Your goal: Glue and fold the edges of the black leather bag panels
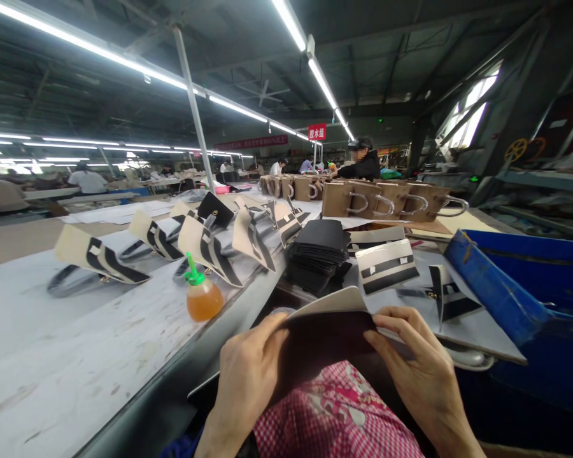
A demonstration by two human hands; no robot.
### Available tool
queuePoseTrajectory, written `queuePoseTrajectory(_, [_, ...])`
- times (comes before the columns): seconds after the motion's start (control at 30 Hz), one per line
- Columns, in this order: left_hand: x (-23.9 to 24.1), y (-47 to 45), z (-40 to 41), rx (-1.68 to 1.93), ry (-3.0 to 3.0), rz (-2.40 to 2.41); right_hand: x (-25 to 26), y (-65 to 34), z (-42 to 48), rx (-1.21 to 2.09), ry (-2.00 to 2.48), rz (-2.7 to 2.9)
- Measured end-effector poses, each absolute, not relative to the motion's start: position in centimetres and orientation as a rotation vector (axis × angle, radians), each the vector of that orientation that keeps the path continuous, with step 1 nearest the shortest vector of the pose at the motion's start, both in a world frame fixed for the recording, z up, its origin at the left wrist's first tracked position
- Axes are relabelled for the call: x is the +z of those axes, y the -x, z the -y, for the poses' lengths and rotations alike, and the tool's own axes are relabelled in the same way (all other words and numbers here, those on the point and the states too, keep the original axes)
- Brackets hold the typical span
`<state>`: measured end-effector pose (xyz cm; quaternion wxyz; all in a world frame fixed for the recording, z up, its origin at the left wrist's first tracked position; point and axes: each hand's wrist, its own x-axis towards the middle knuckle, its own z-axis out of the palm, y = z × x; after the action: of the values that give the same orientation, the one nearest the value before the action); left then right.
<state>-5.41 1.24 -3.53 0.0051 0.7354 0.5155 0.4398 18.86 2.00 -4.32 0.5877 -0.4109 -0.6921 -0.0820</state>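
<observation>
My left hand [246, 381] and my right hand [417, 369] both grip a dark folded bag panel [322, 334] with a pale outer face, held over my lap. The left fingers press its left side, the right fingers curl over its right edge. Just beyond the panel lies a stack of black pieces [319, 251]. A small glue bottle [201, 294] with orange liquid and a green nozzle stands on the white belt to the left of my left hand.
Several cream-and-black bag flaps [205, 245] lie along the white conveyor [52, 343]. A blue bin [501, 286] stands at right. Brown bags with handles [386, 200] line the far table, where a person [360, 164] works. Other workers sit far left.
</observation>
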Motion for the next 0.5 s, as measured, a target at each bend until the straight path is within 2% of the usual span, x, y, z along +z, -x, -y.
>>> queuePoseTrajectory(0.13, [-3.4,5.6,-0.5,1.382,-2.328,-1.428,-3.9,-18.6,-1.9,-0.083,0.921,1.486])
queuePoseTrajectory(0.33, [-2.5,5.8,0.8,1.345,-2.338,-1.247,-3.5,-19.4,-0.7,0.305,0.928,1.431])
queuePoseTrajectory(0.5, [-1.4,5.7,1.4,1.373,-2.28,-1.11,-2.8,-19.2,-0.3,0.382,0.902,1.354])
